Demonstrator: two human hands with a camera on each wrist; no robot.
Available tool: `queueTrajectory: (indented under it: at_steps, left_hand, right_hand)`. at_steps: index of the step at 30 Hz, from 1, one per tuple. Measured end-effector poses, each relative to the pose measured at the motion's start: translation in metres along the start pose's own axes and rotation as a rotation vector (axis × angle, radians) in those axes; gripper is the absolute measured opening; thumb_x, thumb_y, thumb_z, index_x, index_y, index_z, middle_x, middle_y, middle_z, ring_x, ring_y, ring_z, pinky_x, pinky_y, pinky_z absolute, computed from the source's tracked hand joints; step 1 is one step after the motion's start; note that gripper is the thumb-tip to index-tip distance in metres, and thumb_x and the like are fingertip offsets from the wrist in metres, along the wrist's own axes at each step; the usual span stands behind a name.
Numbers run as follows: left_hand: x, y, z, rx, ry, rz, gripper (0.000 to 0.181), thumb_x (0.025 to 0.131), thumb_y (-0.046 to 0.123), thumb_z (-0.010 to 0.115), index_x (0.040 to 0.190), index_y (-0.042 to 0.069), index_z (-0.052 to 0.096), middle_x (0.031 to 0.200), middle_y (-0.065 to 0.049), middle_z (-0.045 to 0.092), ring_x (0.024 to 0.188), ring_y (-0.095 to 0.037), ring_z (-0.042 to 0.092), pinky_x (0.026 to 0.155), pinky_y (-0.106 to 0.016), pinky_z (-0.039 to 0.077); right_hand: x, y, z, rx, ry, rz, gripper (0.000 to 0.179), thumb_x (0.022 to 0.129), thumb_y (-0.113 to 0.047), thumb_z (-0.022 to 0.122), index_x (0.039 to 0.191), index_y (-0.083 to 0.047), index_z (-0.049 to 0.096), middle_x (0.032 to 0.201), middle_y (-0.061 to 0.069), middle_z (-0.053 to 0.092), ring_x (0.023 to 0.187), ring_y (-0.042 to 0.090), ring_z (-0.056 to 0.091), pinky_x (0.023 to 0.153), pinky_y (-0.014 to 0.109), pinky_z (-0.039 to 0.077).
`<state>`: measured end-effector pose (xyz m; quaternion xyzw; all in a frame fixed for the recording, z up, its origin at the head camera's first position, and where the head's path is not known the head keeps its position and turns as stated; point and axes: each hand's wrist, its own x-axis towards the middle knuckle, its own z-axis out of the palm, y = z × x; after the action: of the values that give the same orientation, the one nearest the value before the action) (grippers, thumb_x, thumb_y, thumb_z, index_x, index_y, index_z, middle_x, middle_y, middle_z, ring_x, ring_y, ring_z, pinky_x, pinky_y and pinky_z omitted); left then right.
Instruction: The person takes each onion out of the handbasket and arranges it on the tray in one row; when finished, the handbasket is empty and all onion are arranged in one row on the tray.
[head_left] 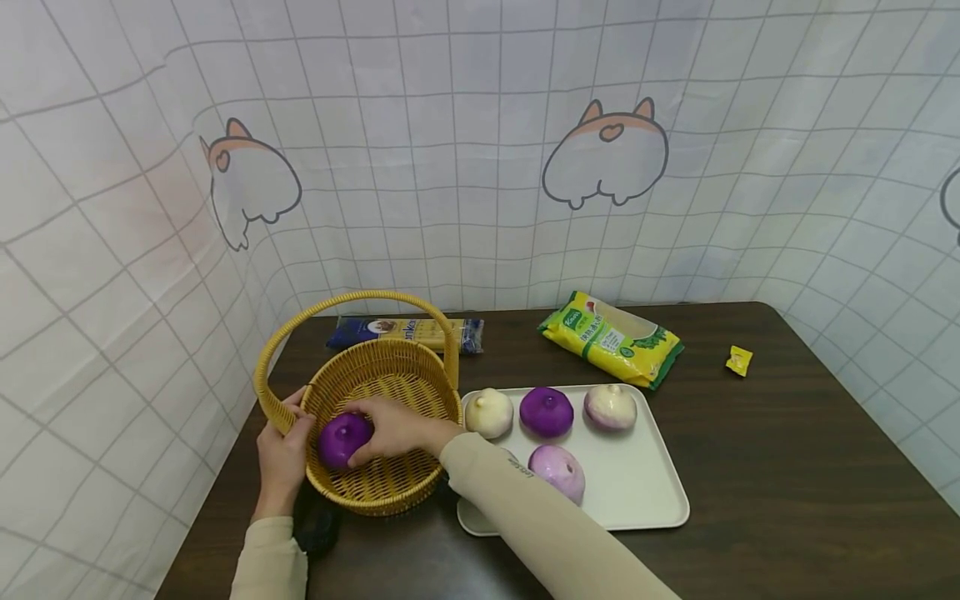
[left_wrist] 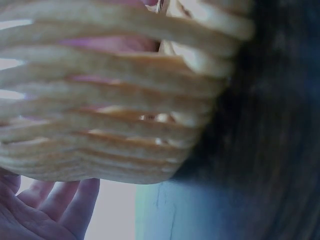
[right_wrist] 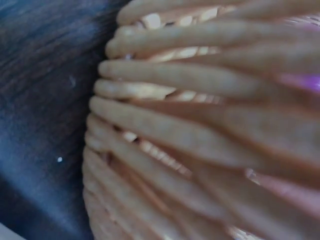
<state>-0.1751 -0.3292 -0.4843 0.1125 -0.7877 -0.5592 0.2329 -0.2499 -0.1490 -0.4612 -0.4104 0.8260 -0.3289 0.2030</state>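
A woven tan basket (head_left: 390,358) with a tall arched handle stands on the left of the table. My left hand (head_left: 281,458) grips its left side, by the foot of the handle. Reaching in over the basket's right side, my right hand (head_left: 393,429) holds a purple onion (head_left: 345,437) low inside, fingers and thumb around it. In the left wrist view, left-hand fingers (left_wrist: 75,205) show beside the blurred basket weave (left_wrist: 100,100). The right wrist view is mostly weave (right_wrist: 165,115), with a bit of purple (right_wrist: 305,81) behind the strips.
A white tray (head_left: 637,475) holds a white onion (head_left: 489,414), a purple onion (head_left: 547,412), a pale onion (head_left: 611,407) and a pink onion (head_left: 557,471), partly under my right sleeve. Behind lie a blue-yellow packet (head_left: 405,332), a yellow-green bag (head_left: 611,340) and a small yellow packet (head_left: 738,361).
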Motion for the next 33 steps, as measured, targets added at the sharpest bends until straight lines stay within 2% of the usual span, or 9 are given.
queueTrajectory:
  at_steps: [6,12,16,26,33]
  left_hand:
    - [-0.0008,0.0003,-0.0008,-0.005,0.009,-0.001,0.014,0.096,0.009,0.055,0.091,-0.004,0.052,0.138,-0.007,0.057,0.125,-0.026,0.053,0.091,-0.014,0.042]
    - [-0.0004,-0.0010,-0.0012,-0.022,0.009,0.002,0.016,0.096,0.010,0.056,0.093,-0.005,0.052,0.139,-0.008,0.057,0.124,-0.028,0.054,0.089,-0.012,0.042]
    - [-0.0009,-0.0011,-0.0008,-0.001,-0.006,0.007,0.015,0.097,0.011,0.055,0.096,-0.004,0.052,0.140,-0.008,0.055,0.125,-0.029,0.054,0.088,-0.010,0.041]
    - [-0.0001,-0.0014,-0.0006,0.010,-0.007,0.001,0.014,0.096,0.011,0.055,0.096,-0.003,0.053,0.141,-0.008,0.055,0.126,-0.029,0.052,0.090,-0.013,0.041]
    - [0.0000,-0.0023,-0.0014,0.020,-0.009,-0.012,0.015,0.097,0.012,0.056,0.096,-0.003,0.054,0.141,-0.006,0.055,0.126,-0.027,0.053,0.088,-0.010,0.039]
  right_hand:
    - [0.0003,-0.0012,0.0017,-0.024,-0.044,-0.031,0.086,0.077,-0.033,0.083,0.148,-0.014,0.040,0.143,-0.002,0.048,0.125,0.009,0.047,0.097,0.021,0.041]
    - [-0.0005,-0.0012,0.0024,-0.026,-0.086,-0.056,0.088,0.076,-0.034,0.083,0.149,-0.014,0.037,0.143,0.000,0.047,0.123,0.009,0.047,0.096,0.021,0.041]
    - [-0.0011,-0.0003,0.0025,-0.008,-0.080,-0.054,0.087,0.076,-0.033,0.083,0.148,-0.014,0.039,0.142,0.000,0.048,0.121,0.008,0.048,0.094,0.020,0.042]
    - [-0.0023,-0.0006,0.0031,-0.052,-0.101,-0.074,0.089,0.076,-0.035,0.083,0.150,-0.015,0.037,0.142,-0.001,0.048,0.122,0.008,0.048,0.095,0.021,0.042]
    - [-0.0043,-0.0013,0.0041,-0.051,-0.093,-0.066,0.088,0.076,-0.038,0.081,0.149,-0.015,0.037,0.140,-0.002,0.049,0.119,0.006,0.049,0.093,0.019,0.042]
